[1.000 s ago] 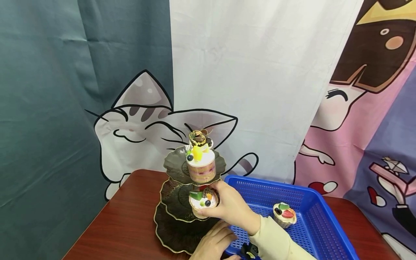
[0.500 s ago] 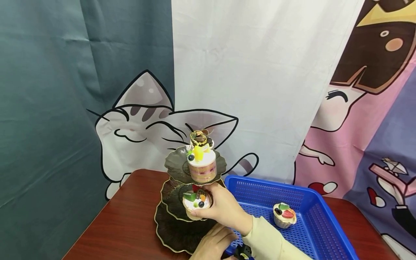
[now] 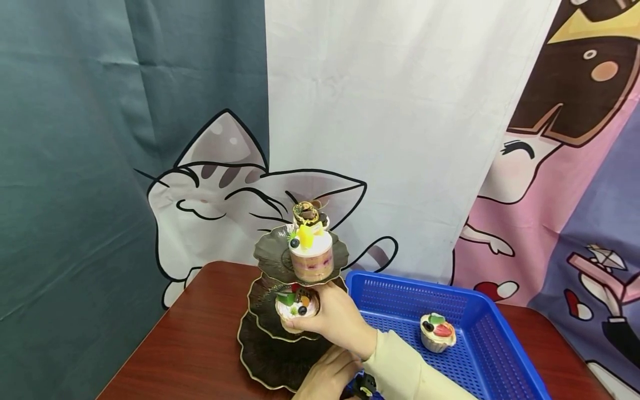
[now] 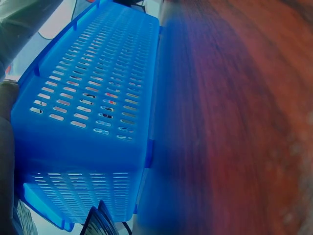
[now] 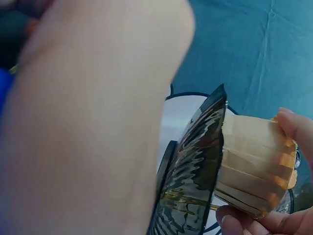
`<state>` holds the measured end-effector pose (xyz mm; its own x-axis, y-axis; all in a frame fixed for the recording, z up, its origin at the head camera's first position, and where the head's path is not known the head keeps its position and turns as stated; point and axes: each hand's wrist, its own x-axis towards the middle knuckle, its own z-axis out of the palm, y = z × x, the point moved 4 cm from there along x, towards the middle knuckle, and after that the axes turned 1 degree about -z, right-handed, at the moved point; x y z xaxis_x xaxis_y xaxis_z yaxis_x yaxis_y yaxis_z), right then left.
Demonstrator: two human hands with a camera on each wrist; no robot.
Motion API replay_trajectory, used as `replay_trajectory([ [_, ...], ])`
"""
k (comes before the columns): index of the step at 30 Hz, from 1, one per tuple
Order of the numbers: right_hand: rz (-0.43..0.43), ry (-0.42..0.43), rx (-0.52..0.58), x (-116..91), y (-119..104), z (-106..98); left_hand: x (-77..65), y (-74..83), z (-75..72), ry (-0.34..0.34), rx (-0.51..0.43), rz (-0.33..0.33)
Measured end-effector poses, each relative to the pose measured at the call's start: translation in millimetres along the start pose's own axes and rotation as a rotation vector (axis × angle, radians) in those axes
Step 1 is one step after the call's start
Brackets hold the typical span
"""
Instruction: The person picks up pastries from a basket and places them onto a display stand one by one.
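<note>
My right hand (image 3: 340,319) grips a fruit-topped cupcake (image 3: 295,308) by its sides at the middle tier (image 3: 262,305) of a dark, gold-rimmed three-tier stand. In the right wrist view, fingers (image 5: 299,129) hold the pale pleated cup (image 5: 252,159) from both sides; its base lies against or very close to a dark scalloped plate (image 5: 195,156). Below, my left hand (image 3: 327,378) lies with extended fingers between the bottom tier (image 3: 270,355) and a blue basket (image 3: 465,294). In the left wrist view, part of that hand borders the basket wall (image 4: 83,132); its exact contact is hidden.
A layered mousse cake (image 3: 312,258) stands on the top tier (image 3: 270,255), with a chocolate-decorated cake (image 3: 306,214) behind it. One strawberry-topped cupcake (image 3: 437,333) sits inside the basket. The red-brown table (image 3: 175,333) meets a printed curtain (image 3: 400,139) behind.
My right hand has carried the cupcake leftward and slightly up over the middle tier, beneath the top tier. The left hand has stayed nearly in place.
</note>
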<state>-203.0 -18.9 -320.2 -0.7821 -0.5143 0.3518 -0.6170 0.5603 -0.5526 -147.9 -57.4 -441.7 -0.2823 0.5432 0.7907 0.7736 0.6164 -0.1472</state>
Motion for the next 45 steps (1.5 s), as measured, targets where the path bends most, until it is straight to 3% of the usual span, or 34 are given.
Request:
replay_trajectory([
  [10, 0.038, -0.016, -0.027, 3, 3, 8, 1.3, 1.2, 1.1, -0.028, 0.039, -0.044],
  [16, 0.019, -0.017, -0.037, 5, 5, 8, 2.0, 0.9, 1.3, -0.032, 0.074, -0.034],
  [23, 0.027, -0.051, -0.054, 8, 9, 10, 1.1, 0.2, 2.6, -0.018, 0.049, -0.024],
  [45, 0.017, -0.041, -0.073, 9, 11, 11, 0.8, 0.4, 1.1, 0.004, 0.057, -0.009],
])
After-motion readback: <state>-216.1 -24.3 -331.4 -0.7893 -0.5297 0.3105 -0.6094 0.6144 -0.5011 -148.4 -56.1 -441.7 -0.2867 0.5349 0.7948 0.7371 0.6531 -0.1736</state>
